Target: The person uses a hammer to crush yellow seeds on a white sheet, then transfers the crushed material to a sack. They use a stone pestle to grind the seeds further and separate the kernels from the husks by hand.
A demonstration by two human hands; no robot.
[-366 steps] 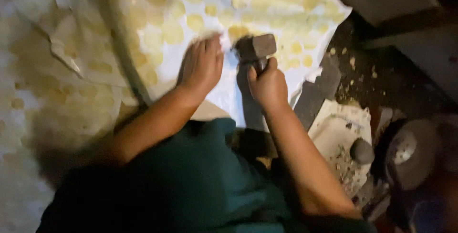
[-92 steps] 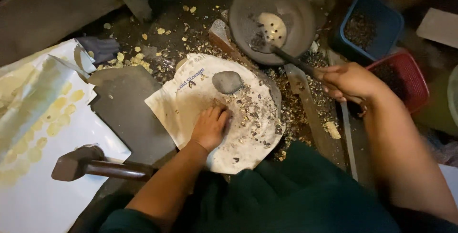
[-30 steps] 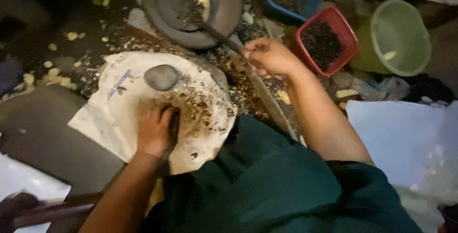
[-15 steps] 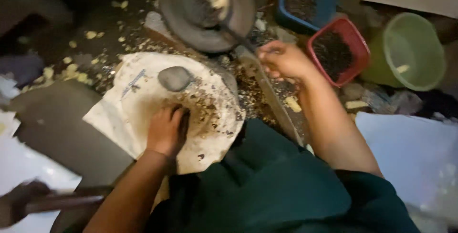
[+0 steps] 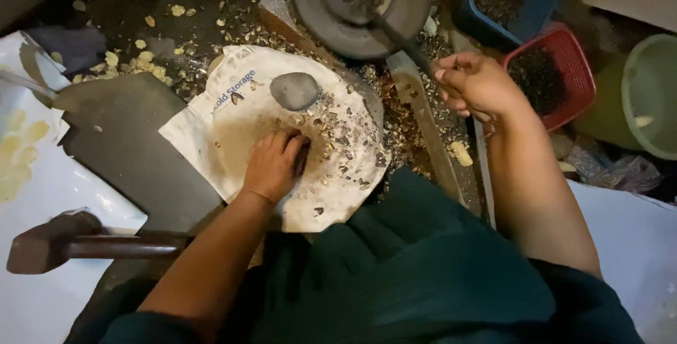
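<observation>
left hand [image 5: 273, 166]: palm down, fingers curled under, knuckles up, pressed flat on the surface in front of the body
left arm: bare forearm runs from lower left up to the wrist, elbow bent, wrist straight
right hand [image 5: 474, 87]: closed in a fist grip, knuckles facing left, thumb side up
right arm: bare forearm rises from lower right, reaching further forward than the left
hands: well apart
</observation>
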